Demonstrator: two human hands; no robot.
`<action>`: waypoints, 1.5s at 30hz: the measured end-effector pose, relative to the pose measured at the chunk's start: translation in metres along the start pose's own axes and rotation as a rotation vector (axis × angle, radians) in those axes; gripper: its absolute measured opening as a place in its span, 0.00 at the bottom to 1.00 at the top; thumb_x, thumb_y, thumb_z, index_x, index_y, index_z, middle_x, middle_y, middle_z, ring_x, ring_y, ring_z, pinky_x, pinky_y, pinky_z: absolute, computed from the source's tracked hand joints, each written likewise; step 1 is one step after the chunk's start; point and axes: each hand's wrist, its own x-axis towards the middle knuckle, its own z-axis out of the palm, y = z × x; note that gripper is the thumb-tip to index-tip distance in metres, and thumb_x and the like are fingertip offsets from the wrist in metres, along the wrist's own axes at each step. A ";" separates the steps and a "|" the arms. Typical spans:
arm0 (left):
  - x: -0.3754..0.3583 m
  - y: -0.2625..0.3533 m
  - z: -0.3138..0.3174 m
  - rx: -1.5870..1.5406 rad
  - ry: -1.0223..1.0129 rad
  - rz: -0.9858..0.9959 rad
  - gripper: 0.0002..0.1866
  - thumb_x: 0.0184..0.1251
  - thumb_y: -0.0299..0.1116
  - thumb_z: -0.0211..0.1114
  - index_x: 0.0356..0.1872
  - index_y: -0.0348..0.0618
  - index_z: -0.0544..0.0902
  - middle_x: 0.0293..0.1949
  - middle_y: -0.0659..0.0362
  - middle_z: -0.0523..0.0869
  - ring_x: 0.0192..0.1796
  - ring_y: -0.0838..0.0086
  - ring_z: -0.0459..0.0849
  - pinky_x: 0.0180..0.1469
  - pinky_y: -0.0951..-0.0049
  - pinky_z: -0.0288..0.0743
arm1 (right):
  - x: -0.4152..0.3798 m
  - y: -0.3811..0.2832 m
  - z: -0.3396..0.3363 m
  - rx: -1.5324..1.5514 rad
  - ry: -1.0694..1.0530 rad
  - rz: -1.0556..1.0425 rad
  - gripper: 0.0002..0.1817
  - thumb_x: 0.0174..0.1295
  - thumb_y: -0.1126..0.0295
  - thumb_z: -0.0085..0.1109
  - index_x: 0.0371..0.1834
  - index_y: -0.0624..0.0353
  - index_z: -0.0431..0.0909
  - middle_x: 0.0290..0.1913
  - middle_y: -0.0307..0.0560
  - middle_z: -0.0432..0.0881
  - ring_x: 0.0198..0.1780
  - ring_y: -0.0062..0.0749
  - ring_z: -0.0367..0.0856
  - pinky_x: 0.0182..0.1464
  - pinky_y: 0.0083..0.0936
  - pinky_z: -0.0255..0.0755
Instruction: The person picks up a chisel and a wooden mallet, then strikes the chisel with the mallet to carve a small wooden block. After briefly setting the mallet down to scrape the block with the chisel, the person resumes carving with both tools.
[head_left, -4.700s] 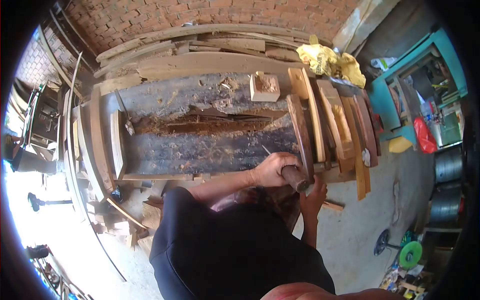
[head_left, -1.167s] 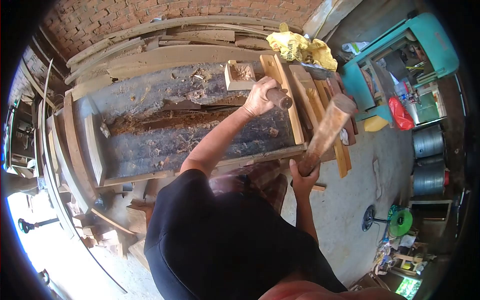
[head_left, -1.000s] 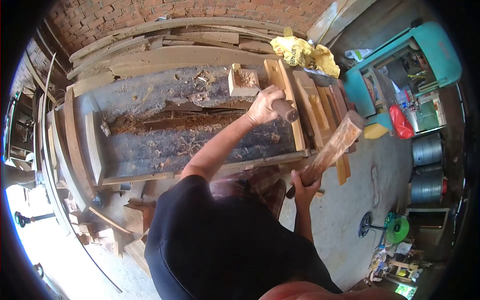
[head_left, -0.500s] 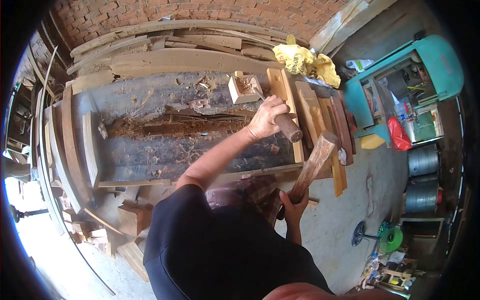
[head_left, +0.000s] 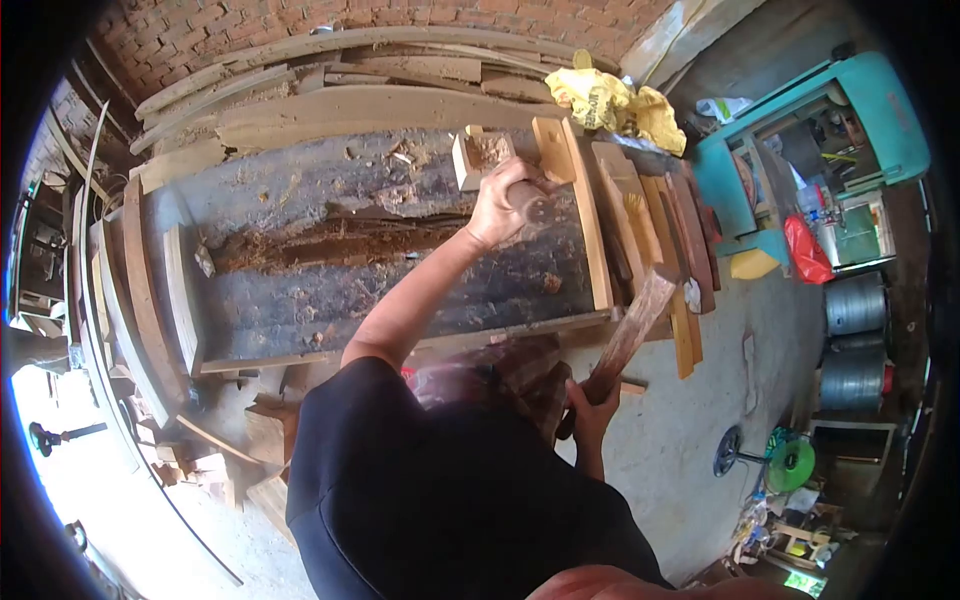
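My left hand point(head_left: 497, 207) is wrapped round the thick wooden handle point(head_left: 530, 205) of a chisel, over the far right part of the worn bench point(head_left: 420, 295). Just beyond it stands a small pale wooden box point(head_left: 466, 165) with wood chips in its hollow. The chisel's blade is hidden behind the hand. Near my body, at the bench's front edge, my right hand point(head_left: 592, 405) grips a rough wooden mallet point(head_left: 640, 315), its thick end pointing up and to the right.
Boards point(head_left: 655, 240) lie along the bench's right end, beside a yellow sack point(head_left: 620, 108). A teal machine point(head_left: 885, 115) stands at the far right, with a green fan point(head_left: 790, 465) lower down. Long planks point(head_left: 350, 105) line the brick wall point(head_left: 220, 45).
My left hand has moved a little left and up the bench with the chisel, whose handle now points more toward the camera. The mallet has stayed nearly in place.
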 end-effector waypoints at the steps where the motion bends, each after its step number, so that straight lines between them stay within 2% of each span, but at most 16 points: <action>1: 0.003 -0.003 -0.005 -0.027 -0.003 -0.058 0.15 0.52 0.25 0.77 0.31 0.43 0.75 0.27 0.60 0.79 0.28 0.72 0.79 0.31 0.71 0.73 | -0.001 -0.007 0.004 0.057 -0.009 0.047 0.27 0.51 0.73 0.74 0.51 0.62 0.69 0.30 0.38 0.76 0.26 0.21 0.75 0.30 0.19 0.70; 5: 0.011 -0.008 -0.016 -0.077 -0.078 -0.163 0.14 0.56 0.27 0.76 0.29 0.42 0.75 0.26 0.60 0.80 0.28 0.76 0.76 0.31 0.72 0.73 | -0.006 0.008 -0.002 0.032 0.002 0.046 0.28 0.50 0.73 0.75 0.51 0.61 0.69 0.29 0.38 0.76 0.25 0.21 0.75 0.28 0.19 0.70; 9: 0.013 -0.019 -0.021 -0.052 -0.220 -0.175 0.14 0.57 0.29 0.75 0.27 0.43 0.74 0.25 0.60 0.79 0.28 0.76 0.78 0.32 0.71 0.73 | -0.005 0.002 0.008 0.058 -0.006 0.047 0.28 0.51 0.72 0.75 0.51 0.61 0.69 0.29 0.39 0.76 0.24 0.22 0.75 0.27 0.19 0.70; 12: 0.017 -0.008 -0.024 -0.022 -0.224 -0.222 0.15 0.57 0.31 0.76 0.27 0.42 0.74 0.25 0.60 0.80 0.29 0.76 0.79 0.32 0.71 0.73 | -0.011 0.000 0.006 0.038 0.016 0.029 0.27 0.51 0.72 0.75 0.52 0.61 0.68 0.29 0.39 0.76 0.24 0.22 0.75 0.27 0.19 0.70; 17: 0.005 0.013 0.018 0.011 -0.142 0.006 0.15 0.52 0.36 0.79 0.28 0.48 0.77 0.27 0.60 0.83 0.31 0.75 0.83 0.35 0.66 0.82 | -0.012 0.007 0.003 0.158 0.029 0.059 0.26 0.54 0.71 0.73 0.51 0.60 0.67 0.28 0.41 0.76 0.23 0.23 0.75 0.26 0.20 0.70; 20: 0.007 0.026 0.031 0.095 -0.116 -0.043 0.17 0.51 0.34 0.78 0.27 0.42 0.74 0.26 0.55 0.78 0.32 0.63 0.79 0.34 0.61 0.75 | -0.010 0.011 -0.004 0.168 -0.004 -0.011 0.24 0.58 0.72 0.66 0.55 0.63 0.66 0.28 0.41 0.75 0.20 0.26 0.76 0.25 0.22 0.72; 21: 0.010 0.023 0.035 0.091 -0.111 -0.039 0.17 0.51 0.34 0.78 0.27 0.42 0.74 0.26 0.55 0.78 0.32 0.63 0.79 0.34 0.61 0.75 | -0.010 0.007 -0.004 0.160 0.008 -0.017 0.24 0.58 0.72 0.65 0.54 0.63 0.66 0.27 0.41 0.75 0.20 0.26 0.76 0.24 0.22 0.72; 23: 0.010 0.019 0.043 0.114 -0.049 -0.130 0.12 0.44 0.24 0.70 0.31 0.41 0.77 0.28 0.51 0.78 0.35 0.52 0.77 0.39 0.57 0.73 | -0.013 0.005 -0.008 0.144 0.028 -0.015 0.23 0.59 0.72 0.64 0.54 0.64 0.65 0.27 0.41 0.74 0.19 0.27 0.76 0.24 0.22 0.72; 32: 0.023 0.009 0.048 0.151 0.071 -0.247 0.09 0.46 0.24 0.67 0.30 0.41 0.76 0.29 0.50 0.78 0.38 0.50 0.77 0.42 0.54 0.72 | -0.002 -0.019 -0.007 0.105 0.019 -0.032 0.23 0.57 0.78 0.61 0.55 0.63 0.65 0.27 0.42 0.74 0.21 0.27 0.76 0.24 0.22 0.72; 34: 0.023 0.008 0.047 0.130 0.077 -0.275 0.09 0.47 0.24 0.66 0.30 0.41 0.76 0.29 0.50 0.78 0.38 0.49 0.77 0.42 0.54 0.72 | 0.012 -0.032 -0.007 0.032 0.050 -0.108 0.21 0.57 0.78 0.59 0.53 0.63 0.65 0.27 0.43 0.74 0.22 0.27 0.75 0.28 0.25 0.74; 36: 0.022 0.008 0.046 0.121 0.066 -0.266 0.08 0.48 0.25 0.67 0.29 0.41 0.76 0.29 0.50 0.78 0.38 0.49 0.77 0.42 0.54 0.72 | 0.029 -0.069 -0.001 0.003 0.082 -0.341 0.17 0.59 0.74 0.55 0.51 0.63 0.65 0.27 0.43 0.75 0.24 0.28 0.75 0.33 0.26 0.74; 38: 0.021 0.008 0.047 0.119 0.075 -0.256 0.09 0.50 0.28 0.69 0.28 0.41 0.76 0.29 0.50 0.78 0.37 0.50 0.77 0.41 0.54 0.71 | 0.050 -0.100 -0.004 0.094 0.017 -0.616 0.17 0.56 0.80 0.57 0.48 0.62 0.68 0.31 0.44 0.75 0.28 0.28 0.76 0.35 0.27 0.74; 39: 0.019 0.008 0.048 0.117 0.076 -0.256 0.09 0.50 0.28 0.69 0.28 0.41 0.76 0.29 0.50 0.78 0.37 0.50 0.77 0.41 0.54 0.71 | 0.055 -0.115 0.006 0.092 0.017 -0.617 0.17 0.56 0.80 0.57 0.48 0.62 0.68 0.31 0.44 0.75 0.28 0.28 0.76 0.35 0.27 0.74; 41: 0.015 0.006 0.049 0.140 0.039 -0.241 0.10 0.51 0.30 0.70 0.28 0.41 0.76 0.28 0.50 0.78 0.36 0.51 0.77 0.40 0.54 0.70 | 0.061 -0.138 0.029 0.429 0.055 -0.819 0.12 0.57 0.77 0.59 0.44 0.60 0.72 0.37 0.48 0.77 0.33 0.30 0.77 0.40 0.28 0.73; 43: 0.012 0.006 0.049 0.134 0.035 -0.237 0.10 0.51 0.30 0.70 0.28 0.41 0.76 0.28 0.50 0.78 0.36 0.51 0.76 0.40 0.54 0.70 | 0.097 -0.028 -0.005 -0.249 0.129 -0.852 0.15 0.58 0.71 0.65 0.45 0.64 0.74 0.44 0.54 0.79 0.42 0.35 0.79 0.47 0.29 0.73; 45: 0.006 0.000 0.046 0.151 0.018 -0.206 0.13 0.48 0.31 0.73 0.27 0.42 0.75 0.28 0.51 0.77 0.36 0.52 0.76 0.41 0.55 0.70 | 0.079 -0.074 0.058 -0.417 0.001 -0.619 0.25 0.57 0.67 0.70 0.53 0.67 0.72 0.49 0.58 0.79 0.51 0.39 0.79 0.54 0.33 0.71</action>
